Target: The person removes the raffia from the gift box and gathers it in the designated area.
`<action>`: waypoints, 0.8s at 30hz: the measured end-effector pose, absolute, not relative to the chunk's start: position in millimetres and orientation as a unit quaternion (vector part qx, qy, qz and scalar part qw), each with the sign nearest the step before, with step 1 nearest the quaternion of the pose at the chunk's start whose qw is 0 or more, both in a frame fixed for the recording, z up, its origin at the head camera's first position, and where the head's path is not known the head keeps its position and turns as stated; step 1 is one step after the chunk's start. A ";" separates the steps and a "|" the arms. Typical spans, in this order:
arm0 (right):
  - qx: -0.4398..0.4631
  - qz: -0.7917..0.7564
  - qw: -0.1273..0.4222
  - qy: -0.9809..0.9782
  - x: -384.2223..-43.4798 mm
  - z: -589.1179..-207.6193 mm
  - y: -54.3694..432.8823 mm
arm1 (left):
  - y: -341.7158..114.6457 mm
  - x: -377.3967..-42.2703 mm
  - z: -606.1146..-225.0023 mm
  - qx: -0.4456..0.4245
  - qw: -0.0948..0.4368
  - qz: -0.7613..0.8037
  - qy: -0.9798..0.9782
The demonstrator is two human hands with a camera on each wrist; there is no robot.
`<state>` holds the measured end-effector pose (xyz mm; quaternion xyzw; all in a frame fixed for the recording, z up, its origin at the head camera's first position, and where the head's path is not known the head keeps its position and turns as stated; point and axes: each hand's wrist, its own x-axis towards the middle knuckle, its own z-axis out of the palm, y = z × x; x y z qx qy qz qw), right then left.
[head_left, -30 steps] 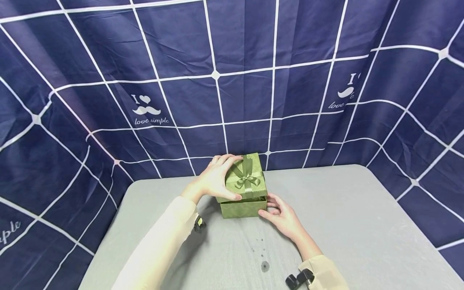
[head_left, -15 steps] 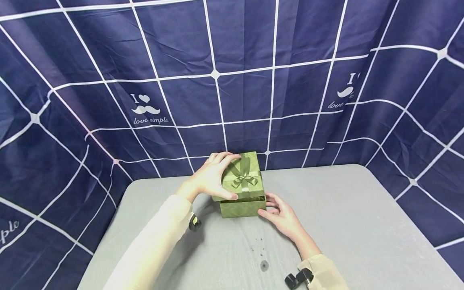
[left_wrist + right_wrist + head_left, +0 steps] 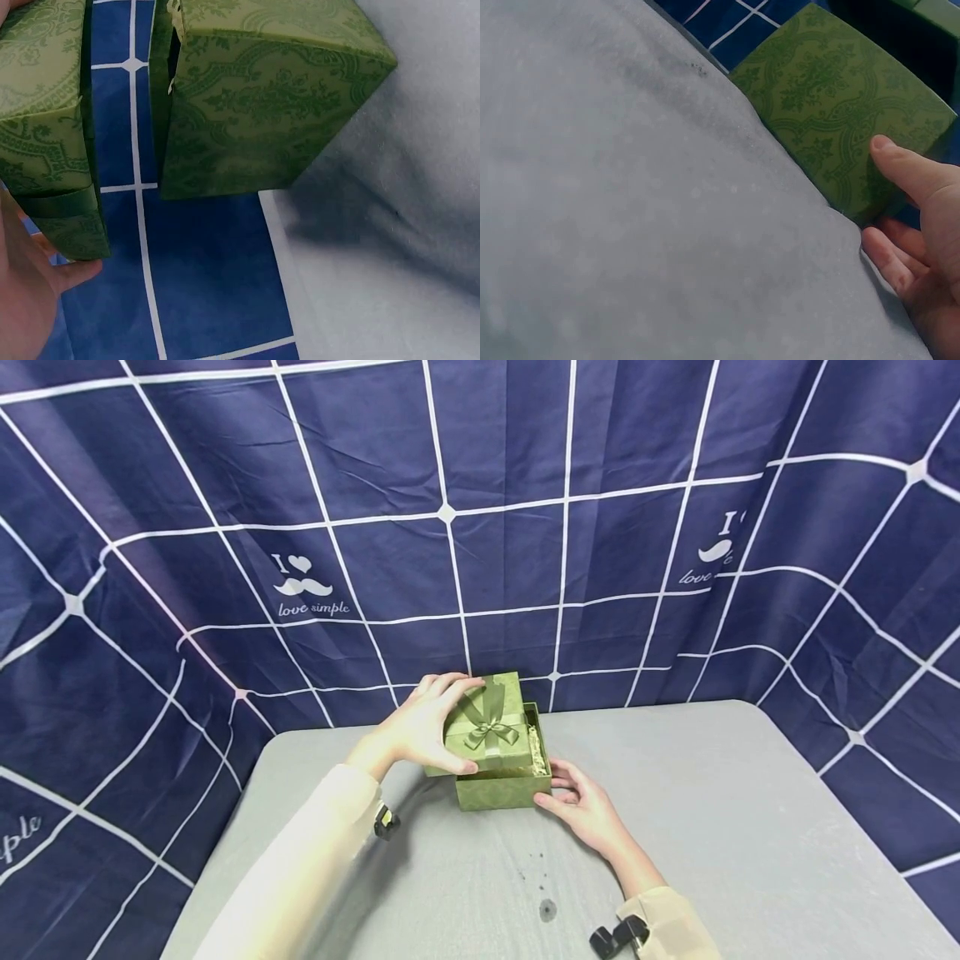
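Note:
My left hand (image 3: 420, 727) grips a square green gift box lid (image 3: 512, 700) with a satin ribbon bow on top. The lid is raised off the patterned green box base (image 3: 498, 793) and shifted left of it. In the left wrist view a gap separates the lid (image 3: 41, 90) from the base (image 3: 262, 112). Pale shredded filler (image 3: 537, 752) shows along the base's uncovered right side; the lid hides the rest of the inside. My right hand (image 3: 588, 810) holds the base's front right corner, thumb on the front wall (image 3: 840, 112), fingers around the side.
The base stands near the back of a grey table (image 3: 712, 827). A navy curtain with white grid lines (image 3: 510, 568) surrounds the table at the back and both sides. A dark spot (image 3: 548, 910) marks the tabletop in front of the box.
My left hand has moved the lid leftward off the base, uncovering its right side and the filler. My right hand and the base have stayed in place.

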<state>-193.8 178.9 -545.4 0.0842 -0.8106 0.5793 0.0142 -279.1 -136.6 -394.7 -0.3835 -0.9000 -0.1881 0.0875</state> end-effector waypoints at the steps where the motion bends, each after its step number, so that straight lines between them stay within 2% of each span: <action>1: 0.085 0.581 0.014 -0.809 -193.8 -545.3 178.9 | -138.4 -278.9 -395.1 -0.383 0.090 -0.190 -0.899; 24: 0.084 0.562 0.024 -0.822 -193.7 -544.8 176.9 | -192.5 -272.7 -390.5 -0.377 0.125 -0.220 -0.891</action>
